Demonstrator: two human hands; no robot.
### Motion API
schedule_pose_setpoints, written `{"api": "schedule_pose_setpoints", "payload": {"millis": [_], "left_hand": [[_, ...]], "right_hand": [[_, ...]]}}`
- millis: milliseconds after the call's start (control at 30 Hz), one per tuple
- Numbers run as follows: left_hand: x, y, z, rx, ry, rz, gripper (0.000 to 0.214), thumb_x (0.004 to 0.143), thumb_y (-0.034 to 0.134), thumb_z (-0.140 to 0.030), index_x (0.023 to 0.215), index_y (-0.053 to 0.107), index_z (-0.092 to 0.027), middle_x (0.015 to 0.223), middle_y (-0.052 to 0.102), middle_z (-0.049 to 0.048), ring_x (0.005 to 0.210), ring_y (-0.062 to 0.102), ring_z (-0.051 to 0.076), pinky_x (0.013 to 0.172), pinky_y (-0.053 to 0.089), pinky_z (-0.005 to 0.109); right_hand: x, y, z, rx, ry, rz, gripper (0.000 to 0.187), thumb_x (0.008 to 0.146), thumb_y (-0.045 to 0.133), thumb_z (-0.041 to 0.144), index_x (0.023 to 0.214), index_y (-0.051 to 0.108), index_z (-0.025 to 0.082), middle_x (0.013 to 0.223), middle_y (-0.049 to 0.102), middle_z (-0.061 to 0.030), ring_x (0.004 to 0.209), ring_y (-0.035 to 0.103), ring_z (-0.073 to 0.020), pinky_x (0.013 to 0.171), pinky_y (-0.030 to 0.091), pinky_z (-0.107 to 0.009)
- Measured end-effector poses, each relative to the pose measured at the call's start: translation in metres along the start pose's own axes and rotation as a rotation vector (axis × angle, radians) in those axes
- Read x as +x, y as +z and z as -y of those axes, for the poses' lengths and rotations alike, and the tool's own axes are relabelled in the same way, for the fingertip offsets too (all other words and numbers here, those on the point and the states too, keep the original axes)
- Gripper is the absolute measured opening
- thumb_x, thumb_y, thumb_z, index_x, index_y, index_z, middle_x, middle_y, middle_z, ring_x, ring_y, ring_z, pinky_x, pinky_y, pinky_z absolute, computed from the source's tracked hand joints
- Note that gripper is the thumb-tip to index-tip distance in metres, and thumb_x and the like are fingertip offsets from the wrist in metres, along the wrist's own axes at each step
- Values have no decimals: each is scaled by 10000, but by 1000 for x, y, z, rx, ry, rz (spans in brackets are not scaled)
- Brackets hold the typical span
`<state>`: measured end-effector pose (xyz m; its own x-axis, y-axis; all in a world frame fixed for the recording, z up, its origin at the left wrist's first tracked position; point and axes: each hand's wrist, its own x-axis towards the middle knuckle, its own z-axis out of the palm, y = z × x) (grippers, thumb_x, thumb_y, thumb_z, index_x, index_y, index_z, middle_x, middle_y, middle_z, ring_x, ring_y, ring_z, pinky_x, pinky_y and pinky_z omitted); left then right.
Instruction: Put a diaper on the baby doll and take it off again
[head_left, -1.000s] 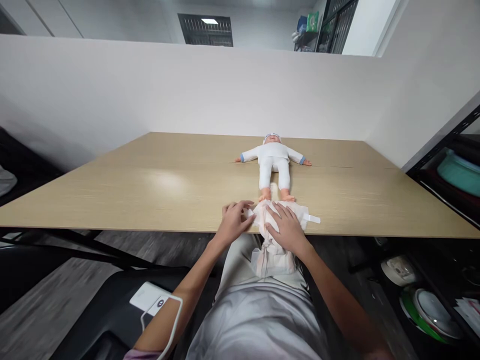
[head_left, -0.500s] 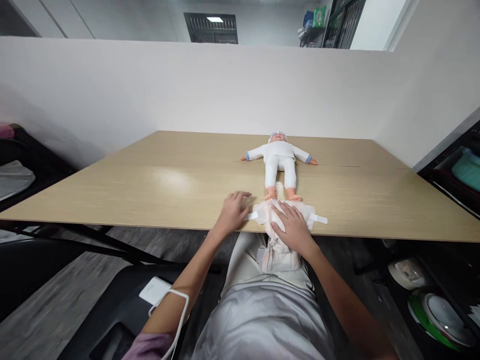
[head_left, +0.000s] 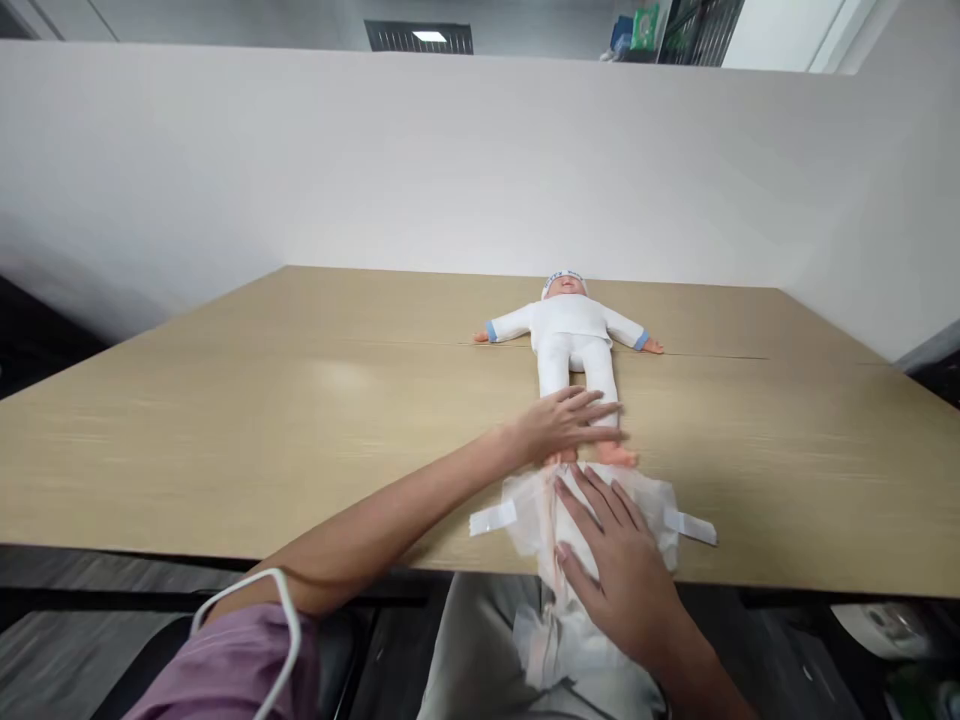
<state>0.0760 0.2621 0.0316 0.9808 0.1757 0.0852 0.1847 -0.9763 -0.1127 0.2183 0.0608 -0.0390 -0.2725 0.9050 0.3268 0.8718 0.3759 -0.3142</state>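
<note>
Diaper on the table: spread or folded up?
Spread: the diaper has both tabs out sideways, unfastened, and its near end extends past the table edge.

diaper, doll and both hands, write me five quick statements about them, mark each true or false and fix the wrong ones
1. The right hand lies on the diaper. True.
2. The doll lies on its back on the table. True.
3. The left hand grips one of the diaper's tabs. False: it is open over the doll's legs, and the tabs stick out to either side, touched by neither hand.
4. The doll's cuffs are red. False: they are blue.
5. Part of the diaper hangs past the table's near edge. True.
</note>
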Motion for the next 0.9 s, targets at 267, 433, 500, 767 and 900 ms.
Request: {"api": "schedule_pose_setpoints", "payload": {"millis": [267, 433, 500, 767, 900], "left_hand": [[17, -13, 24, -286, 118, -171, 318, 946, 664, -234, 1243, 756, -302, 1373, 774, 69, 1314, 630, 356, 1110, 475, 507], [27, -63, 49, -611, 38, -311, 354, 950, 658, -307, 1297, 725, -278, 1253, 803, 47, 1131, 715, 284, 1056, 514, 453], [31, -82, 59, -707, -49, -352, 382, 922, 721, -377, 1287, 728, -264, 1217, 804, 40, 1100, 733, 266, 996, 539, 419], [34, -107, 86, -795, -168, -563, 409, 933, 766, -486, 1251, 740, -229, 1271, 797, 62, 1156, 746, 265, 1038, 536, 410], [32, -105, 90, -820, -197, -698, 412, 952, 774, -452, 1267, 703, -196, 1324, 770, 88, 1170, 739, 262, 1018, 547, 391]], "right_hand": [[2, 0, -7, 29, -29, 41, 875, 1028, 646, 414, 1783, 204, 393, 1797, 328, -12, 1629, 421, -358, 1247, 500, -635], [21, -5, -22, 46, -86, 116, 807, 1071, 619, 417, 1775, 226, 396, 1794, 345, -20, 1646, 397, -332, 1305, 438, -629], [34, -2, -29, 64, -113, 128, 750, 1089, 599, 403, 1763, 270, 399, 1787, 367, -23, 1645, 403, -315, 1319, 420, -615], [128, 20, -76, 19, -136, 202, 640, 1120, 544, 472, 1716, 420, 273, 1796, 363, -92, 1678, 332, -292, 1366, 303, -592], [197, 28, -108, 23, -129, 137, 638, 1079, 614, 542, 1620, 572, 206, 1724, 488, -143, 1637, 409, -331, 1326, 367, -556]]}}
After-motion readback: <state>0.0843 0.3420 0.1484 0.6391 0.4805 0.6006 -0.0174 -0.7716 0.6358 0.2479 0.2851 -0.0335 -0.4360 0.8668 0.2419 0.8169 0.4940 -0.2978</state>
